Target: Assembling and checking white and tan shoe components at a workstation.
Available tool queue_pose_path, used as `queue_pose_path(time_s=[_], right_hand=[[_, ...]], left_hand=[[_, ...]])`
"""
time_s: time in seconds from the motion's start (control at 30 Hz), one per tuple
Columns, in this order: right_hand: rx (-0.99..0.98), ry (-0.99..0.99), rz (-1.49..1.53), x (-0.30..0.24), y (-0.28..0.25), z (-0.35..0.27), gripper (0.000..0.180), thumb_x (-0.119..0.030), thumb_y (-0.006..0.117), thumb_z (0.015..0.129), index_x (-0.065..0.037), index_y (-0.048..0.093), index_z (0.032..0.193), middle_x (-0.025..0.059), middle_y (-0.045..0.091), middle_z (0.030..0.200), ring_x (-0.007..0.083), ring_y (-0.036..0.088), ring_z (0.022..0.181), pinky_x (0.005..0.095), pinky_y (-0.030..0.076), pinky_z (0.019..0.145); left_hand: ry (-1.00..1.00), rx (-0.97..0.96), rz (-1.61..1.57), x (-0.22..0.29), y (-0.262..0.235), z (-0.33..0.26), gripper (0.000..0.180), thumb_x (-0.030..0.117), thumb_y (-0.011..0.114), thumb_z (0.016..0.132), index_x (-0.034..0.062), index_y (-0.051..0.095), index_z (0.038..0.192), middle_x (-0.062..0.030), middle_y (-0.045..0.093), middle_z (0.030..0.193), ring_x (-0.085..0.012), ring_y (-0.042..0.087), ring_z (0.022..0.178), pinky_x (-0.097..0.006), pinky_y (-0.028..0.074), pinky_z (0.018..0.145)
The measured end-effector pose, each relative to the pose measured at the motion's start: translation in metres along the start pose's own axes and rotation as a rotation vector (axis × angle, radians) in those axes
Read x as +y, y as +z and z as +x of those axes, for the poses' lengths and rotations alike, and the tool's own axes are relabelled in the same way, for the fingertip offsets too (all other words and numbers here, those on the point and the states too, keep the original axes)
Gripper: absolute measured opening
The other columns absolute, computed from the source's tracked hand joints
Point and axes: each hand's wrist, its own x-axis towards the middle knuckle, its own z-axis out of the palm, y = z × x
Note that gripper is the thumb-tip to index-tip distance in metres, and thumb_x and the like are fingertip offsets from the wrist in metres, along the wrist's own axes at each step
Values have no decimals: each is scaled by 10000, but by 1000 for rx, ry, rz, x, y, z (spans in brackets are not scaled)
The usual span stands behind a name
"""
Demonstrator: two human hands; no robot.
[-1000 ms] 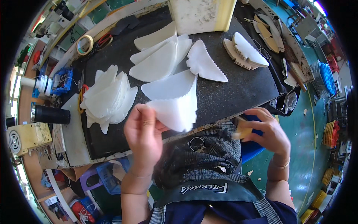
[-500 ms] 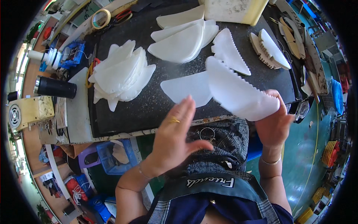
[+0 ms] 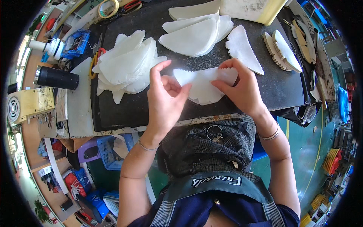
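Observation:
Both my hands hold one white scallop-edged fabric piece just above the black work mat. My left hand pinches its left end between thumb and fingers. My right hand grips its right end near the zigzag edge. To the left lies a heap of white curved pieces. Behind my hands sit a stack of smooth white pieces and a single zigzag-edged piece.
A black cylinder and a yellow machine stand at the left. A tape roll lies at the back left, tan shaped patterns at the right. A blue crate sits under the table edge.
The white piece came down from in front of me to just above the mat. My left hand, spread open before, now pinches its left end; my right hand moved left along it.

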Motion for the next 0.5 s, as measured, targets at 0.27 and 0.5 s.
queue_pose_path(time_s=[0.27,0.5], right_hand=[[298,-383,-787,15,-40,-4,516,-45,728,710,-24,501,1173,159,558,1090,334,568,962,396,477,849],[282,-514,-966,46,-72,-1,247,-8,652,790,-4,645,1036,114,668,970,258,613,926,354,507,804]], left_hand=[[436,-96,683,18,3,-12,986,105,816,648,-15,259,1453,-198,496,1240,-346,421,1248,-459,292,1030],[609,-375,461,2,17,-54,514,48,739,719,12,580,1206,-194,595,1231,-283,587,1134,-407,444,988]])
